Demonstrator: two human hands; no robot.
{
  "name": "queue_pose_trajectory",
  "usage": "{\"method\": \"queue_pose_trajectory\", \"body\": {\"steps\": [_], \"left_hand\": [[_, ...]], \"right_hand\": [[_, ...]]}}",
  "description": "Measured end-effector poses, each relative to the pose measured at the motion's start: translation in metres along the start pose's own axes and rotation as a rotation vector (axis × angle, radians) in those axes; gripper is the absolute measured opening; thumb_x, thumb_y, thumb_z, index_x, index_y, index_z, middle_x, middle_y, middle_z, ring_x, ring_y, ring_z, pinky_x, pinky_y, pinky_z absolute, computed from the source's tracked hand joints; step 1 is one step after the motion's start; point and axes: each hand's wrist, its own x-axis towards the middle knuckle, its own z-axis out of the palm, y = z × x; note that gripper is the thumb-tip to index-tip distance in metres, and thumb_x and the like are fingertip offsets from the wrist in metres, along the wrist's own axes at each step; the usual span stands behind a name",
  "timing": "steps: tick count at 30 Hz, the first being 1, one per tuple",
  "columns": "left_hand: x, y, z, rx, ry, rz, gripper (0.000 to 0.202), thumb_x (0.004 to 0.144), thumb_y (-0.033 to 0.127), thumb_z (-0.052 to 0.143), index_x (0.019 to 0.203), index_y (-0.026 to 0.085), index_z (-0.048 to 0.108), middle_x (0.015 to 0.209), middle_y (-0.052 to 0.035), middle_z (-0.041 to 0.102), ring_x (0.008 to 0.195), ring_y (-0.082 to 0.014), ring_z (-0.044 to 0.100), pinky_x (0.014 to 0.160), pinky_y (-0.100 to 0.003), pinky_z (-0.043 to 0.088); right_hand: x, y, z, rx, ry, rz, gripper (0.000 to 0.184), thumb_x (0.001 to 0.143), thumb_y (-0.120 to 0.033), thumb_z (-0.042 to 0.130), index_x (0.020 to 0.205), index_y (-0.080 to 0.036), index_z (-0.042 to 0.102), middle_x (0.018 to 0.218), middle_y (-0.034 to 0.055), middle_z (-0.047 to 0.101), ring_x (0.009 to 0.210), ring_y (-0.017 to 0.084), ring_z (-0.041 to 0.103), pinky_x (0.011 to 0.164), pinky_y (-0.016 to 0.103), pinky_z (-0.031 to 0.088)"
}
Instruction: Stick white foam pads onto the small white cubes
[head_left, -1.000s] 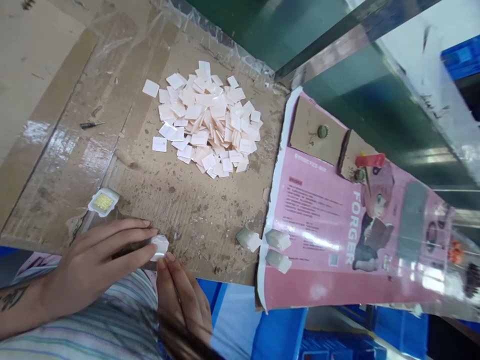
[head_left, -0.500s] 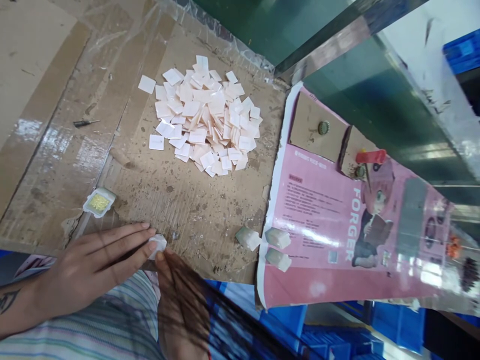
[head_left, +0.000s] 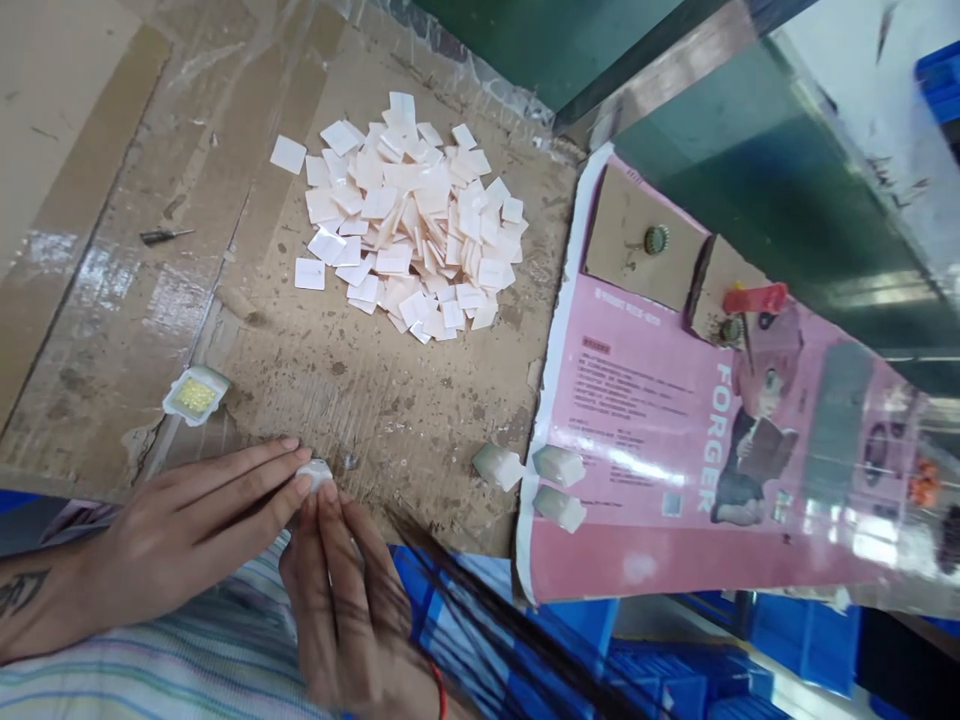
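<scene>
**Two hands close on one small white piece [head_left: 318, 474]**

It sits by the near edge of the cardboard surface [head_left: 420, 400], left of the middle. The left hand [head_left: 214, 515] comes from the left, its fingers nearly straight and close together, the tips against the piece. The right hand [head_left: 345, 595] reaches from the near side, fingers bent, tips pinching the piece too; both thumbs are hidden. Only a pale face shows, turned upward between the fingertips; which way the long axis runs cannot be told.

Well to the right, three pale green blocks [head_left: 497, 467] lie close together, their long axes roughly left to right, whiter ends pointing right. Just beyond the left hand stands a small tub [head_left: 216, 379] holding yellow granules [head_left: 196, 395]. Farther off spreads a pile of square tiles [head_left: 412, 215].
</scene>
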Motion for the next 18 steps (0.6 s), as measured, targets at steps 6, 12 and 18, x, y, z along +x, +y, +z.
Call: {"method": "queue_pose_trajectory", "body": {"steps": [6,12,18], "left_hand": [[0.004,-0.003,-0.010,0.070,-0.029,0.078,0.061,0.113,0.005,0.030,0.170,0.023,0.018,0.152,-0.0030,0.064,0.161,-0.0110,0.030,0.133,-0.028,0.032],[0.000,-0.001,-0.013,0.164,-0.013,0.151,0.045,0.107,0.002,0.046,0.146,0.024,0.057,0.144,0.0005,0.070,0.155,-0.0177,0.043,0.133,-0.037,0.037],[-0.002,0.005,-0.006,0.192,0.047,0.059,0.041,0.109,0.000,0.043,0.132,0.025,0.067,0.142,0.0072,0.072,0.162,-0.0133,0.026,0.137,-0.037,0.019]], "right_hand": [[-0.005,0.002,0.000,0.088,-0.080,-0.018,0.036,0.104,-0.011,0.045,0.121,-0.006,0.077,0.129,0.0194,0.077,0.116,0.031,0.077,0.098,0.035,0.066],[0.012,0.010,-0.001,0.070,-0.052,-0.001,0.023,0.103,-0.015,0.058,0.112,-0.011,0.079,0.114,0.0112,0.083,0.097,0.021,0.081,0.088,0.025,0.067],[0.004,0.006,0.007,0.093,-0.018,-0.016,0.021,0.100,-0.016,0.067,0.113,-0.006,0.078,0.113,0.0163,0.083,0.098,0.025,0.081,0.087,0.030,0.068]]}}
